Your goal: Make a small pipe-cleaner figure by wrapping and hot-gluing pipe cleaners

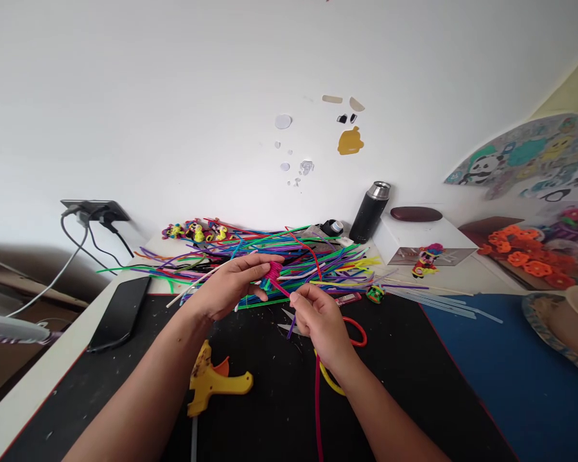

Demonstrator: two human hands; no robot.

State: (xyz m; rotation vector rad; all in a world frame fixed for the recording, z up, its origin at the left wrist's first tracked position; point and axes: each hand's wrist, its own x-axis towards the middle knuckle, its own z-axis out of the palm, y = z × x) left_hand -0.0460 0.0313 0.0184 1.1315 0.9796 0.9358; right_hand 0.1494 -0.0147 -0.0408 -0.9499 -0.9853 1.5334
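We see only part of the pink coil (273, 272), since the left hand (238, 282) covers some of it. The right hand (322, 321) hides the middle of the scissors (365, 335) from us. The bottom edge cuts off the pink strand (318, 404), and the tiniest wall scraps (297, 182) defeat us.

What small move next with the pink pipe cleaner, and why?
Probably wind the pink pipe cleaner around the small piece: the left hand holds that piece, the right hand pinches the pipe cleaner, and a straight stretch runs between them.
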